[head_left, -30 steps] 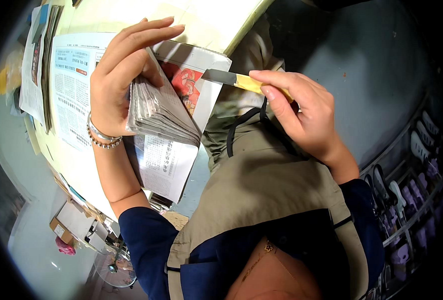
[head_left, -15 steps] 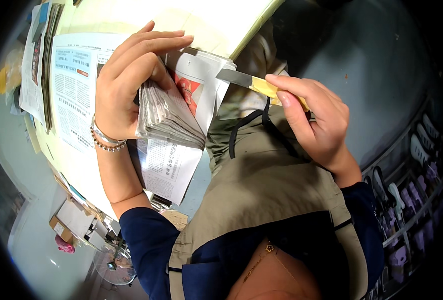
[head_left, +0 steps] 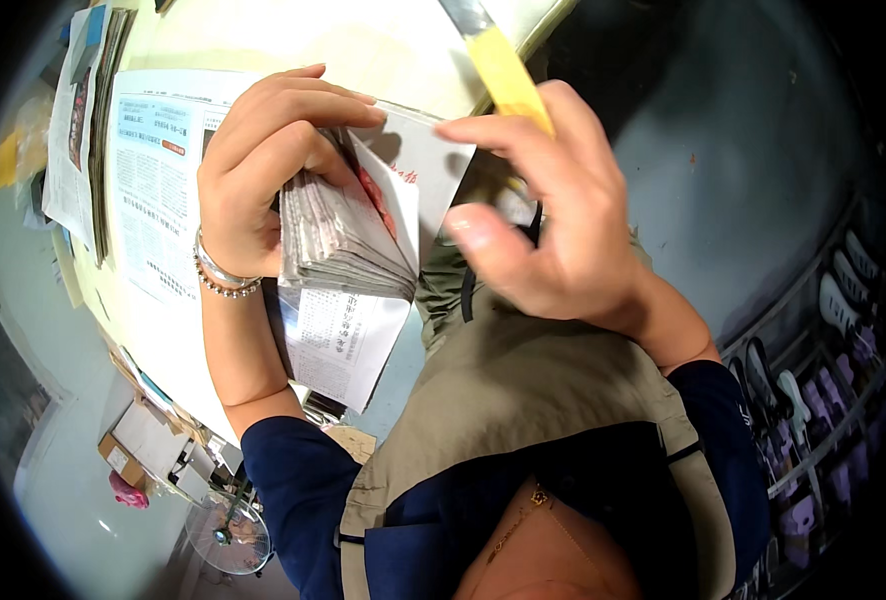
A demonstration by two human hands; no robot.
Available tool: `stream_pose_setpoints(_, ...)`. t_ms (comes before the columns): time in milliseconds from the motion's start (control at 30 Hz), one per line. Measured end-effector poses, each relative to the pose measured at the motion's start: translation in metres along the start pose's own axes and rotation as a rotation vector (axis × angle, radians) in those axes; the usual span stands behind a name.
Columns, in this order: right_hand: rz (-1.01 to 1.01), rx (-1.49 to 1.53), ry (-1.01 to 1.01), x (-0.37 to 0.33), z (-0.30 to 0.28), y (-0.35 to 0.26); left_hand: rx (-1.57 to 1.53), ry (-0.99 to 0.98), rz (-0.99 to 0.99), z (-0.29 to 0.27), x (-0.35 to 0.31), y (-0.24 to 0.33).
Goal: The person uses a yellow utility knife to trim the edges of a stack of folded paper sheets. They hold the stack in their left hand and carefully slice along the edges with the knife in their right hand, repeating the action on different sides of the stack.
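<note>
My left hand is closed round a thick folded stack of newspaper, its fingers over the top and its layered edges facing me. Above the desk edge, my right hand grips a knife with a yellow handle, held by the rear fingers. The flat metal blade points up and away, partly cut off by the picture's upper edge. Thumb and forefinger of that hand stand apart beside the right edge of the newspaper's top sheet, which shows a red picture. Another newspaper sheet hangs below the stack.
The pale desk carries a flat newspaper to the left and a pile of papers farther left. A fan and boxes stand at lower left. A rack of purple and white shoe-shaped pieces stands at right.
My right hand has moved left to the newspaper's edge, and its thumb and forefinger have spread. The knife has swung from pointing left at the paper to pointing up. My left hand has barely moved.
</note>
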State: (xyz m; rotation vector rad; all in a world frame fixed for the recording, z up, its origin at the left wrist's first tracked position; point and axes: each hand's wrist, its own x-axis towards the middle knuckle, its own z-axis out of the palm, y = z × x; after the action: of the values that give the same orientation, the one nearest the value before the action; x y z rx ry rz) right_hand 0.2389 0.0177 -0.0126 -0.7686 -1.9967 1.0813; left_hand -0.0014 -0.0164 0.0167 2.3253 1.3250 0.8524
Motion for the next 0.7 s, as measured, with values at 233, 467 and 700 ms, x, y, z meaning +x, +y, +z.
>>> stream_pose_setpoints(233,0.068,0.028,0.063,0.008,0.031,-0.001,0.061,0.003,0.019,0.000,0.001,0.004)
stream_pose_setpoints(467,0.182,0.105,0.040,0.008,0.040,0.007,0.094,0.047,0.097,-0.002,-0.001,0.001)
stream_pose_setpoints(700,-0.008,-0.070,0.045,0.011,0.021,0.015,0.081,0.008,0.135,-0.005,-0.002,-0.003)
